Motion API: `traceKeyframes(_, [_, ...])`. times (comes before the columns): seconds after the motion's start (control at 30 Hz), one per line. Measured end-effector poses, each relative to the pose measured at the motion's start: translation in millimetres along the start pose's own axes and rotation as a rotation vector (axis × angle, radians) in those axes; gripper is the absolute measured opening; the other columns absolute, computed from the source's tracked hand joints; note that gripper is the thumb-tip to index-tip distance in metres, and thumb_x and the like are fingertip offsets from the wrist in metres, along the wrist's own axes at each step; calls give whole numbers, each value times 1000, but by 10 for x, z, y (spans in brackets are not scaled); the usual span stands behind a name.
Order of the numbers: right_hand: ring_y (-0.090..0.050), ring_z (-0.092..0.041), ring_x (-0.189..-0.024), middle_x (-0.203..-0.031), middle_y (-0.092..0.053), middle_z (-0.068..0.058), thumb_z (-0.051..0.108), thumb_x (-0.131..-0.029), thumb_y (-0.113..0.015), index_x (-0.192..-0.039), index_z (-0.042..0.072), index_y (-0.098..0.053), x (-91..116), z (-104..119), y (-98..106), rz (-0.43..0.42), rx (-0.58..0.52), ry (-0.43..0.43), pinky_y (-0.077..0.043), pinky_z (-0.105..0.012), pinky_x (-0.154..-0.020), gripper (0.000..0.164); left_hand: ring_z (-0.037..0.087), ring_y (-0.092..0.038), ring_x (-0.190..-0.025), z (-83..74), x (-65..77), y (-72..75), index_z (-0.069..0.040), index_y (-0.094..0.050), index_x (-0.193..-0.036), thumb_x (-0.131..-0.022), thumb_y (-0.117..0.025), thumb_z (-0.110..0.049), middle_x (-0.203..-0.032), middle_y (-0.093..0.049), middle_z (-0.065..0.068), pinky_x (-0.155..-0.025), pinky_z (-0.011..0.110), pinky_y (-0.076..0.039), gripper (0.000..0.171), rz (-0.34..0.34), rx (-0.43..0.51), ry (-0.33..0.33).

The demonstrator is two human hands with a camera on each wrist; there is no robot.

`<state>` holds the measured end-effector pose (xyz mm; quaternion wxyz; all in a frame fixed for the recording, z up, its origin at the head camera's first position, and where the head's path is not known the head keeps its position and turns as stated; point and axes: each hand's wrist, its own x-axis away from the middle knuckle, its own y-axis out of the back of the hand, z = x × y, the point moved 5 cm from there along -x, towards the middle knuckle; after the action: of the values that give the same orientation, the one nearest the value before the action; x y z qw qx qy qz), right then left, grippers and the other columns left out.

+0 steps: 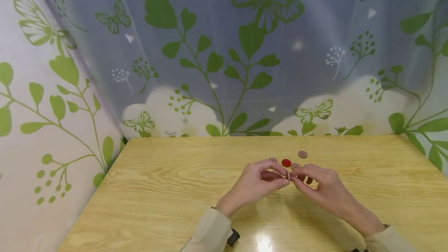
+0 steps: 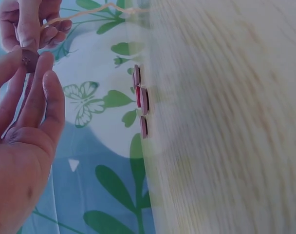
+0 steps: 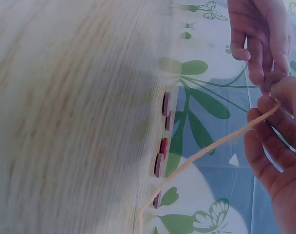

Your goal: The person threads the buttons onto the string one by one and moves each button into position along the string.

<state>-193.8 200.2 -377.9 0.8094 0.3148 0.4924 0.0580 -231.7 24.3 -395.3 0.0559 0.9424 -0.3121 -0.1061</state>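
My left hand (image 1: 250, 184) pinches a brown button (image 2: 29, 60) on its edge between thumb and fingertips, above the table. Opposite it, my right hand (image 1: 329, 189) has its thumb and forefinger together at the button, pinching a pale orange cord (image 3: 206, 148). From those fingers the cord slants down to the tabletop. Whether its tip sits in a buttonhole is hidden by the fingertips. Behind the hands lie a red button (image 1: 286, 163) and several brownish-pink buttons, one of them (image 1: 302, 154) farther back. A darker brown piece (image 1: 309, 181) shows partly beneath the right hand.
The wooden table (image 1: 168, 189) reaches back to a curtain (image 1: 210, 49) printed with leaves and butterflies. Part of the cord (image 1: 351, 172) rests on the tabletop right of the hands. A dark band (image 1: 233, 238) shows at the left sleeve.
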Motion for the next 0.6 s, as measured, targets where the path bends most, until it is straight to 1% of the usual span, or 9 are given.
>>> traceKeyframes(0.13, [-62, 1, -72, -84, -72, 6, -9, -79, -79, -99, 17, -73, -10, 13, -9, 29, 2, -25, -50, -12, -62, 33, 7, -75, -100, 20, 16, 9, -7, -74, -110, -97, -70, -12, -115, -72, 4, -82, 23, -61, 14, -9, -9, 21])
traceKeyframes(0.23, [-62, 3, -73, -85, -71, 10, -12, -76, -79, -98, 18, -73, -21, 17, -20, 55, 0, -58, -50, -11, -63, 37, 7, -76, -97, 31, 20, 21, -8, -75, -110, -98, -70, -14, -112, -77, 6, -81, 21, -60, 15, -35, -42, 37])
traceKeyframes(0.3, [-61, 3, -73, -85, -71, 11, -13, -74, -79, -98, 18, -73, -27, 20, -26, 60, -3, -65, -50, -11, -64, 40, 7, -76, -96, 38, 18, 27, -9, -76, -110, -98, -70, -15, -110, -78, 6, -81, 21, -60, 15, -52, -52, 47])
traceKeyframes(0.37, [-61, 3, -73, -85, -70, 12, -13, -75, -79, -98, 18, -73, -31, 24, -33, 61, -5, -69, -50, -11, -64, 39, 7, -76, -94, 46, 13, 32, -10, -77, -108, -97, -71, -17, -108, -78, 4, -80, 21, -60, 14, -67, -58, 53])
traceKeyframes(0.5, [-61, 4, -72, -84, -70, 13, -12, -76, -78, -98, 18, -73, -31, 24, -40, 47, 5, -69, -47, -10, -59, 38, 6, -76, -92, 44, 2, 25, -10, -77, -104, -97, -70, -16, -109, -78, 4, -81, 21, -60, 12, -78, -65, 27])
traceKeyframes(0.57, [-61, 4, -72, -84, -71, 12, -12, -76, -78, -98, 18, -73, -31, 23, -45, 40, 5, -73, -46, -11, -57, 38, 7, -76, -93, 34, -3, 16, -8, -77, -104, -98, -70, -14, -109, -76, 6, -82, 21, -60, 11, -78, -79, -8])
traceKeyframes(0.6, [-61, 5, -72, -83, -71, 12, -12, -76, -79, -98, 18, -73, -31, 23, -45, 39, 4, -78, -45, -11, -57, 38, 6, -75, -94, 27, -5, 12, -7, -76, -103, -98, -69, -13, -110, -75, 6, -82, 21, -60, 10, -79, -100, -27])
